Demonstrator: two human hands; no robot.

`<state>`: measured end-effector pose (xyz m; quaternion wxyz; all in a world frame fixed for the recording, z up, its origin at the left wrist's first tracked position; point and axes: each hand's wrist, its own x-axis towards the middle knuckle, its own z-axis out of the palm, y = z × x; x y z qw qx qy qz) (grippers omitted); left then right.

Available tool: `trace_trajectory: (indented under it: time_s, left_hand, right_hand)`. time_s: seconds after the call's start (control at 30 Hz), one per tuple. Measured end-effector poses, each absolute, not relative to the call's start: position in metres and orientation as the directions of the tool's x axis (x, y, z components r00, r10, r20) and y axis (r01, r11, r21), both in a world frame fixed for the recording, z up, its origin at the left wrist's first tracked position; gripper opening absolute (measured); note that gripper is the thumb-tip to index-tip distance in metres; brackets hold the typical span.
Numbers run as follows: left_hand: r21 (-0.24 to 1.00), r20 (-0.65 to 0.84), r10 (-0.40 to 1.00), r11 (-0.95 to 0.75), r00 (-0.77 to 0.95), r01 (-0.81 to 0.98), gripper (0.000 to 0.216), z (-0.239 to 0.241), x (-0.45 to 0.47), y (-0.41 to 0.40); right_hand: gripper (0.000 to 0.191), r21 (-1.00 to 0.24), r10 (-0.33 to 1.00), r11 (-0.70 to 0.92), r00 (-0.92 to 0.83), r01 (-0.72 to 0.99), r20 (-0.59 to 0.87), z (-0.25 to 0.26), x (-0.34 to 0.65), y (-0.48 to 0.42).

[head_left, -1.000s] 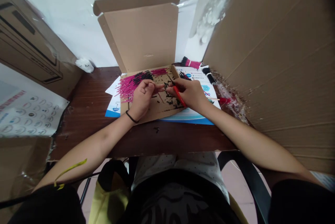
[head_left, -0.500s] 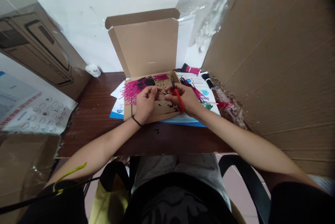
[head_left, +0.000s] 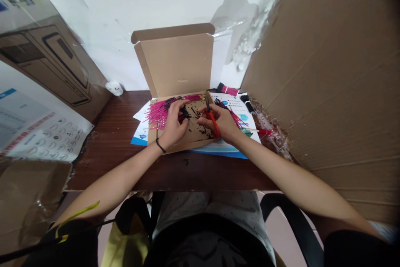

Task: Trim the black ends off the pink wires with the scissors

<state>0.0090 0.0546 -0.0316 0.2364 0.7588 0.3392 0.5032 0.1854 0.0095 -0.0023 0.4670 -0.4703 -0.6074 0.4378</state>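
Note:
An open flat cardboard box lies on the wooden table, its lid standing up. A heap of pink and black wires fills the box's left part, with small black offcuts scattered on its floor. My left hand reaches into the heap, fingers curled on the wires. My right hand is closed on a red-handled cutting tool, its tip pointing up toward the box's back edge.
More wire bundles lie behind the printed sheet at the right. A tall cardboard wall stands on the right; boxes and a printed sheet on the left. A chair arm shows below.
The view has tilted down a little. My left hand has moved from meeting the right hand over the box's middle to the wire heap on the left. The right hand still grips the tool.

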Motion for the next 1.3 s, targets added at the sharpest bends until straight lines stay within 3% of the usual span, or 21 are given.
trace_trajectory:
  time_s: [0.1,0.27,0.37,0.43,0.53,0.63,0.77,1.07,1.2,1.3]
  left_hand:
    - [0.646,0.606,0.735,-0.678,0.305,0.351,0.011,-0.030,0.009,0.050]
    - [0.637,0.647,0.717,-0.696,0.260,0.332,0.017,-0.027,0.009,0.047]
    - [0.626,0.656,0.719,-0.688,0.230,0.367,0.013,-0.026,0.007,0.050]
    - [0.618,0.637,0.742,-0.653,0.209,0.437,0.013,-0.026,0.005,0.055]
    - [0.561,0.581,0.775,-0.602,0.248,0.568,0.013,-0.027,0.001,0.064]
    - [0.469,0.532,0.789,-0.576,0.307,0.670,0.014,-0.028,-0.005,0.074]
    - [0.386,0.490,0.792,-0.571,0.364,0.724,0.015,-0.027,-0.009,0.076]
    - [0.108,0.373,0.671,-0.717,0.641,0.688,0.010,-0.023,-0.010,0.066]
    - [0.141,0.389,0.643,-0.749,0.660,0.647,0.011,-0.027,-0.011,0.071]
    - [0.272,0.479,0.616,-0.782,0.626,0.561,0.011,-0.027,-0.008,0.069]
  right_hand:
    - [0.037,-0.971,0.976,0.176,-0.154,0.164,0.151,-0.004,0.185,0.010]
    - [0.041,-0.972,0.970,0.175,-0.196,0.157,0.143,-0.004,0.184,0.009]
    - [0.038,-0.927,0.968,0.235,-0.153,0.291,0.197,0.007,0.192,0.010]
    - [0.033,-0.821,0.950,0.295,-0.061,0.489,0.305,0.017,0.204,0.012]
    - [0.028,-0.506,0.902,0.237,0.006,0.829,0.432,0.026,0.224,0.019]
    - [0.029,-0.270,0.946,0.081,0.011,0.959,0.324,0.022,0.236,0.026]
    - [0.034,-0.091,0.985,0.031,-0.016,0.995,0.169,0.010,0.238,0.031]
    - [0.034,0.003,0.980,-0.017,0.016,1.000,0.198,0.015,0.232,0.025]
    - [0.032,0.004,0.971,-0.017,0.016,1.000,0.238,0.016,0.230,0.024]
    - [0.032,-0.009,0.959,-0.005,0.008,1.000,0.285,0.016,0.227,0.024]
